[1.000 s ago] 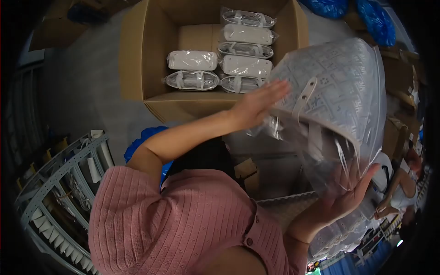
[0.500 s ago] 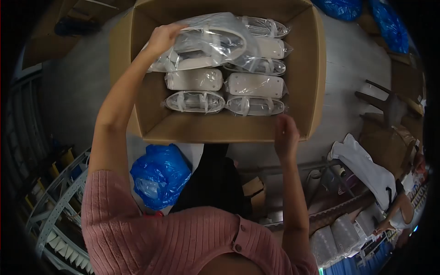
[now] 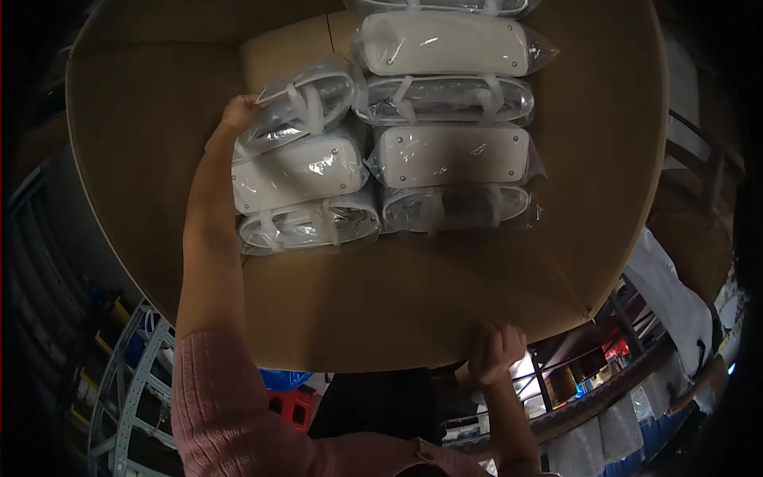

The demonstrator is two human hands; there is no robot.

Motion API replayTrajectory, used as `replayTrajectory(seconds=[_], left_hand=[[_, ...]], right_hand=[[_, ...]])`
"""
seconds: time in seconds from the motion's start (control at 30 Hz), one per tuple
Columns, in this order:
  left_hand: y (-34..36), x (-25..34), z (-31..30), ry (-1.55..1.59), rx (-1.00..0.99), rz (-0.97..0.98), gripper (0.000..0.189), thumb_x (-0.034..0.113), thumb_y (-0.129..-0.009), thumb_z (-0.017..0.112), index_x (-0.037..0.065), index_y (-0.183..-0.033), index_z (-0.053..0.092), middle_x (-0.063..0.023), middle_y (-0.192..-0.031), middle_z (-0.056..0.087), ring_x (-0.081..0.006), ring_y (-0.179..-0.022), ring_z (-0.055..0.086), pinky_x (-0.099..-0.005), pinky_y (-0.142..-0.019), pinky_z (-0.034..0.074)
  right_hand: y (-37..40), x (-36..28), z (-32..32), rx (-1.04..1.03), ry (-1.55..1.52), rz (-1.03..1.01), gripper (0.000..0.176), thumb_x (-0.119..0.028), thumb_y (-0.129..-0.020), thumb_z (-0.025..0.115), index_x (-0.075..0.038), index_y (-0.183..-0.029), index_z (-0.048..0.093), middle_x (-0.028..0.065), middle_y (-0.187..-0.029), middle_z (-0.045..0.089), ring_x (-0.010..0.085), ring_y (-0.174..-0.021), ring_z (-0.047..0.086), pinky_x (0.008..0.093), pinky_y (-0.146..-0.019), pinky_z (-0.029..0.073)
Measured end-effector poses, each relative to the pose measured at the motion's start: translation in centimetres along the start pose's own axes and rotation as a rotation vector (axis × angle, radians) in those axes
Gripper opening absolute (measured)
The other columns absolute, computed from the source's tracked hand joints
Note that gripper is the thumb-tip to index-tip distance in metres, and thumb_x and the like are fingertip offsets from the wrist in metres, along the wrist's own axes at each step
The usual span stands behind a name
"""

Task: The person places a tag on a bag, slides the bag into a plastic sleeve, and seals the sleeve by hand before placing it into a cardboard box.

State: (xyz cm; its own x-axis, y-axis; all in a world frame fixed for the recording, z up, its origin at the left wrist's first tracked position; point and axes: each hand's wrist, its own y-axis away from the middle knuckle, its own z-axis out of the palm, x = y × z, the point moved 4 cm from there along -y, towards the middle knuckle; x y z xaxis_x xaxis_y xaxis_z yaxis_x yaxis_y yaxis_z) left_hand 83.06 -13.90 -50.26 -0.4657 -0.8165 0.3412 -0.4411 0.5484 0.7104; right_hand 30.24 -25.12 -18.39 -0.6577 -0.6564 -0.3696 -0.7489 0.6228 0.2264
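Observation:
A large cardboard box [image 3: 612,159] fills the view from above. Inside it lie several white bags in clear plastic, packed in two columns. My left hand [image 3: 238,111] reaches deep into the box and grips the left end of the top bagged bag [image 3: 306,99] of the left column, which sits tilted. Below it lie two more bagged bags [image 3: 298,171]. My right hand [image 3: 497,354] is closed over the box's near rim.
A grey metal rack [image 3: 131,397] stands at the lower left. A blue bag and a red item [image 3: 290,401] show under the box's near edge. Shelving with white goods [image 3: 628,421] and a white cloth [image 3: 675,294] lie at the lower right.
I have leaned in over the box, so it looks much larger. My left hand has lowered the bagged bag onto the left column. My right hand has closed on the near rim.

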Motion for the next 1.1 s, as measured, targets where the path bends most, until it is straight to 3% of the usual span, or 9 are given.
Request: replayTrajectory(seconds=[0.27, 0.67, 0.73, 0.8, 0.83, 0.9, 0.97, 1.0, 1.1], left_hand=[[1.6, 3.3, 0.3, -0.710, 0.457, 0.084, 0.037, 0.015, -0.081, 0.053, 0.015, -0.117, 0.053, -0.0125, -0.109, 0.059, -0.0337, -0.100, 0.055, -0.0410, -0.091, 0.041], [-3.4, 3.8, -4.5, -0.498, -0.124, 0.171, 0.020, 0.012, -0.077, 0.052, 0.006, -0.092, 0.065, -0.0190, -0.102, 0.059, -0.0332, -0.097, 0.057, -0.0386, -0.083, 0.046], [-4.1, 3.6, -4.2, -0.656, -0.115, 0.347, 0.028, 0.013, -0.081, 0.047, 0.009, -0.103, 0.063, -0.0184, -0.104, 0.059, -0.0344, -0.097, 0.056, -0.0384, -0.085, 0.045], [-13.0, -10.6, 1.4, -0.747, 0.146, 0.173, 0.038, 0.012, -0.084, 0.041, 0.013, -0.120, 0.053, -0.0189, -0.105, 0.058, -0.0346, -0.098, 0.055, -0.0368, -0.087, 0.044], [-7.5, -4.9, 2.4, -0.626, 0.048, 0.279, 0.046, 0.013, -0.087, 0.038, 0.015, -0.132, 0.038, -0.0180, -0.116, 0.053, -0.0351, -0.105, 0.051, -0.0405, -0.090, 0.042], [-0.4, 3.7, 2.5, -0.824, 0.313, 0.011, 0.069, 0.023, -0.084, 0.053, 0.019, -0.140, 0.015, -0.0184, -0.136, 0.032, -0.0377, -0.120, 0.035, -0.0514, -0.090, 0.039], [-0.2, 2.3, 2.4, -0.703, 0.503, 0.108, 0.093, 0.017, -0.067, 0.072, 0.007, -0.139, 0.015, -0.0223, -0.135, 0.030, -0.0394, -0.120, 0.034, -0.0479, -0.098, 0.032], [0.2, 1.8, 2.8, -0.362, 0.496, 0.179, 0.086, 0.010, -0.070, 0.066, 0.002, -0.138, 0.014, -0.0231, -0.136, 0.028, -0.0430, -0.122, 0.030, -0.0454, -0.101, 0.028], [3.1, 2.8, 6.2, -0.429, -0.003, 0.144, 0.051, 0.007, -0.082, 0.049, -0.002, -0.130, 0.035, -0.0275, -0.126, 0.043, -0.0390, -0.116, 0.043, -0.0393, -0.098, 0.035]], right_hand=[[0.3, 0.3, 0.0, 0.015, -0.003, -0.026, 0.017, -0.012, -0.067, 0.051, -0.005, -0.079, 0.061, 0.0097, -0.078, 0.062, 0.0229, -0.059, 0.056, 0.0326, -0.060, 0.042], [0.7, 0.4, 0.1, 0.089, -0.003, -0.068, 0.021, -0.017, -0.063, 0.051, -0.007, -0.078, 0.062, 0.0077, -0.081, 0.062, 0.0189, -0.062, 0.059, 0.0288, -0.063, 0.043], [0.3, 0.4, 0.3, 0.111, -0.024, -0.077, 0.020, -0.017, -0.063, 0.052, -0.007, -0.077, 0.062, 0.0072, -0.080, 0.062, 0.0185, -0.063, 0.059, 0.0283, -0.063, 0.043], [0.1, 0.1, -0.2, 0.150, -0.036, -0.096, 0.019, -0.017, -0.062, 0.054, -0.008, -0.077, 0.061, 0.0067, -0.080, 0.062, 0.0180, -0.066, 0.060, 0.0278, -0.064, 0.043], [0.1, 0.1, -0.2, 0.170, -0.026, -0.101, 0.019, -0.017, -0.061, 0.055, -0.008, -0.077, 0.061, 0.0067, -0.080, 0.061, 0.0179, -0.067, 0.060, 0.0279, -0.065, 0.043], [0.7, 0.3, 0.1, 0.213, -0.083, -0.094, 0.023, -0.018, -0.060, 0.060, -0.008, -0.080, 0.059, 0.0055, -0.082, 0.059, 0.0181, -0.070, 0.058, 0.0282, -0.067, 0.043], [1.1, 0.1, 0.9, 0.246, -0.144, -0.064, 0.025, -0.019, -0.061, 0.061, -0.007, -0.083, 0.057, 0.0047, -0.081, 0.054, 0.0191, -0.071, 0.056, 0.0292, -0.068, 0.042], [1.1, 0.0, 1.2, 0.223, -0.173, -0.036, 0.025, -0.019, -0.062, 0.061, -0.008, -0.084, 0.057, 0.0049, -0.081, 0.053, 0.0198, -0.073, 0.055, 0.0293, -0.068, 0.041], [0.9, -0.2, 2.0, -0.026, -0.331, 0.065, 0.022, -0.012, -0.069, 0.060, -0.008, -0.091, 0.057, 0.0066, -0.090, 0.055, 0.0235, -0.083, 0.056, 0.0310, -0.072, 0.043]])
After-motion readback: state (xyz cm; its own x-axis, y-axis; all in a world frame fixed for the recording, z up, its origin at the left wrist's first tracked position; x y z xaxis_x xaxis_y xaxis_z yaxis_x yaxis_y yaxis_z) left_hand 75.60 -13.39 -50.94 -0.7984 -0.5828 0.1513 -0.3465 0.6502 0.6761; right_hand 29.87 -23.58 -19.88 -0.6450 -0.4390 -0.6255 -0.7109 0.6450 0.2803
